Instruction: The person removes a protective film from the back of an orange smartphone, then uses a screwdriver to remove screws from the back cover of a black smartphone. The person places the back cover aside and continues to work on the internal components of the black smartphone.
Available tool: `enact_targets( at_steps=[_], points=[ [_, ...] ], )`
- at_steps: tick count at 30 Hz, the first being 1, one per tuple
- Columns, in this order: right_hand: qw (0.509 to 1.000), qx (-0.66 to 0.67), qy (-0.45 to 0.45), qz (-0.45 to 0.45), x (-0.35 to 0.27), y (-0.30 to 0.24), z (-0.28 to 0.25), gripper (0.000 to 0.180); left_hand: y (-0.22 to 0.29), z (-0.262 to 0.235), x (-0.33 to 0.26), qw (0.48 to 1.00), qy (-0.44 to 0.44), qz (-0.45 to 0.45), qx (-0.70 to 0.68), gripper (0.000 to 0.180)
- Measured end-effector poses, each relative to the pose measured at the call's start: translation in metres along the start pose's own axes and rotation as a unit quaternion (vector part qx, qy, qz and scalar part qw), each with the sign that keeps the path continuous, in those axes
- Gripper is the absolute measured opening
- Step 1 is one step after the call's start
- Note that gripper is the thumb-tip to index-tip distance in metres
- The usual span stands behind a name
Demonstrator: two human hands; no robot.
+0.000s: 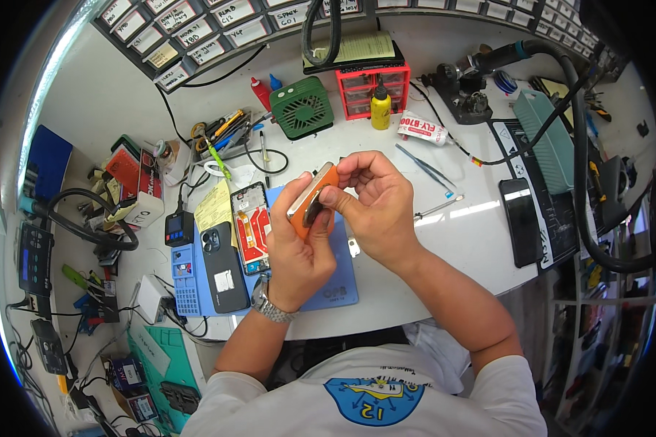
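the light is bright and rather even over the white tabletop point(459, 247). near the left rim, a long light strip point(42, 95) shines so strongly that it turns to pure white. on the right part of the tabletop there lies a streak of glare. the left hand point(302, 258) and the right hand point(379, 207) appear quite clear, with only soft shading. the shelves point(598, 331) at lower right are darker and less sharp. the fisheye lens bends the drawer rack point(229, 29) above, and the corners are black.
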State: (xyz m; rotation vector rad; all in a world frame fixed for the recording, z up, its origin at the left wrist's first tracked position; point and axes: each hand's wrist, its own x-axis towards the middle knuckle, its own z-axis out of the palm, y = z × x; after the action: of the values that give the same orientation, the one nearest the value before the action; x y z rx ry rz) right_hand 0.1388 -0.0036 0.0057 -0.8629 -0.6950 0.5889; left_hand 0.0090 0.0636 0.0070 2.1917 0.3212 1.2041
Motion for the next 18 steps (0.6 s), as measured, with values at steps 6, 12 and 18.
enact_targets(
  at_steps=[6,12,18],
  points=[
    [0.999,0.029,0.013,0.033,-0.0011,-0.0041,0.0023,0.030,0.0014,0.0011,-0.0013,1.000,0.007,-0.001,0.012,0.057],
    [0.998,0.009,0.050,0.028,-0.0019,-0.0019,0.0009,0.017,0.0033,0.0024,0.0000,0.999,0.007,0.026,0.031,0.055],
    [0.999,-0.016,0.020,0.036,0.0009,0.0011,-0.0032,0.010,0.0039,0.0004,0.0000,1.000,-0.007,0.012,0.013,0.053]
  ],
)
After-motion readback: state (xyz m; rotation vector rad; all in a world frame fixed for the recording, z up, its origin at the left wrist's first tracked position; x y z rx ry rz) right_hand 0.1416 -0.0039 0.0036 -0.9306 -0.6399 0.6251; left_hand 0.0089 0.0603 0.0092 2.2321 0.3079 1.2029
